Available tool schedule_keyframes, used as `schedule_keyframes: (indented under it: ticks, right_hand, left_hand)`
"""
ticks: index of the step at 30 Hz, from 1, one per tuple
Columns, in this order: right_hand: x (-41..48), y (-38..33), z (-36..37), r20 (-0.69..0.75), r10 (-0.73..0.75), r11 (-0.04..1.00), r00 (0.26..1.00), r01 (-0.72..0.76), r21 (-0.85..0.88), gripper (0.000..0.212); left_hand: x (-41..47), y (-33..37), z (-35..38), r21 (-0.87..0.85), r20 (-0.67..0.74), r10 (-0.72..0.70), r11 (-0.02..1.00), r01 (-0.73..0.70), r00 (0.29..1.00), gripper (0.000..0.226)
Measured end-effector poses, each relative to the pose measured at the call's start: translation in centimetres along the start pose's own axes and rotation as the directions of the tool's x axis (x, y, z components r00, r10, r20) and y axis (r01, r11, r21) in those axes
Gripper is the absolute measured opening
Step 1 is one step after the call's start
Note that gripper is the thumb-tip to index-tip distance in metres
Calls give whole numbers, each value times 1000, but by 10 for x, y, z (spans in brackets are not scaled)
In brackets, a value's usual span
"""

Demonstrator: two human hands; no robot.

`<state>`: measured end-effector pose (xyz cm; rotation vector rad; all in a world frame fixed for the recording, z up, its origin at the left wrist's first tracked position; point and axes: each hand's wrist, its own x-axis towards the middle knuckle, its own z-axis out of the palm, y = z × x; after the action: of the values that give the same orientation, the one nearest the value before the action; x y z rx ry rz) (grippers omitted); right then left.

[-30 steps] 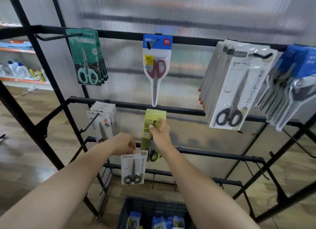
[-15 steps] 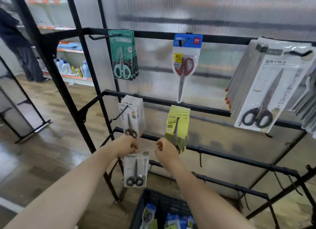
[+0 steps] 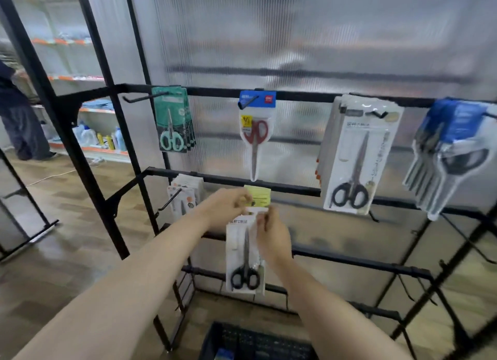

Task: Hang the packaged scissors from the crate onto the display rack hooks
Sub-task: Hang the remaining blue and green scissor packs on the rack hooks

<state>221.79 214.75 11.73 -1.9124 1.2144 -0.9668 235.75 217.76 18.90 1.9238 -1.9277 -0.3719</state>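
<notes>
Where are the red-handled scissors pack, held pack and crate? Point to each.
red-handled scissors pack [image 3: 256, 133], head view, on the red handles.
held pack [image 3: 244, 279], head view, on the black handles.
crate [image 3: 269, 342], head view, on its black mesh.

Soft even daylight, motion blur throughout, wide-angle bending at edges

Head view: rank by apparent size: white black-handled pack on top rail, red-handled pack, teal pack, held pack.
1. White black-handled pack
2. Red-handled pack and held pack: look alike, held one nearer, unranked.
3. Teal pack
</notes>
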Motion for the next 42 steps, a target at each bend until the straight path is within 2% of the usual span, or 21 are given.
schedule_keyframes:
  ticks: [2,4,6,9,12,14,18,21,28,31,33,35,37,39,42]
  right_hand:
    - [4,-4,-30,-188,-10,997,982,23,70,7]
    - [8,-8,-59,-375,-18,985,927,80,152,2]
    - [15,-15,-89,-515,-17,972,857,135,192,13]
    - [24,-29,-131,-616,-45,976,787,165,139,26]
    - [28,-43,-168,-664,-75,974,744,197,111,28]
    - [30,-50,-188,-685,-84,969,724,221,115,27]
    - [32,-60,-211,-706,-82,972,703,212,98,29]
    - [35,-65,-219,-710,-96,977,697,201,65,27]
    - [53,-51,-210,-645,-162,974,747,226,17,24]
    - [57,-41,-201,-622,-260,964,739,163,-210,41]
    - [60,-31,-194,-534,-312,920,786,108,-377,59]
    - [60,-18,-185,-453,-340,866,824,88,-492,69]
    - [57,-4,-175,-409,-362,822,837,80,-564,74]
    - [51,10,-164,-385,-343,803,857,55,-594,78]
    - [36,34,-146,-348,-272,825,897,31,-565,78]
  left_hand:
    - [13,38,-5,-15,-36,83,996,-84,996,22]
    - [24,76,-12,31,-64,187,982,-185,980,24]
    - [36,110,-21,99,-123,296,953,-285,947,21]
    - [51,148,-33,119,-233,427,904,-411,874,17]
    - [62,178,-42,158,-332,541,840,-519,773,22]
    - [67,195,-48,170,-380,568,819,-548,731,23]
    - [76,218,-57,159,-406,569,814,-558,715,23]
    - [83,225,-61,123,-411,532,837,-534,740,23]
    - [91,214,-57,126,-414,468,879,-460,781,24]
    - [97,214,-55,184,-415,440,898,-400,796,28]
    - [102,213,-47,271,-380,411,906,-325,828,39]
    - [104,205,-35,360,-288,368,897,-257,884,58]
    - [105,192,-19,412,-249,334,886,-213,909,72]
    - [101,181,-1,419,-307,349,885,-203,886,79]
    - [91,166,30,326,-352,344,917,-230,871,78]
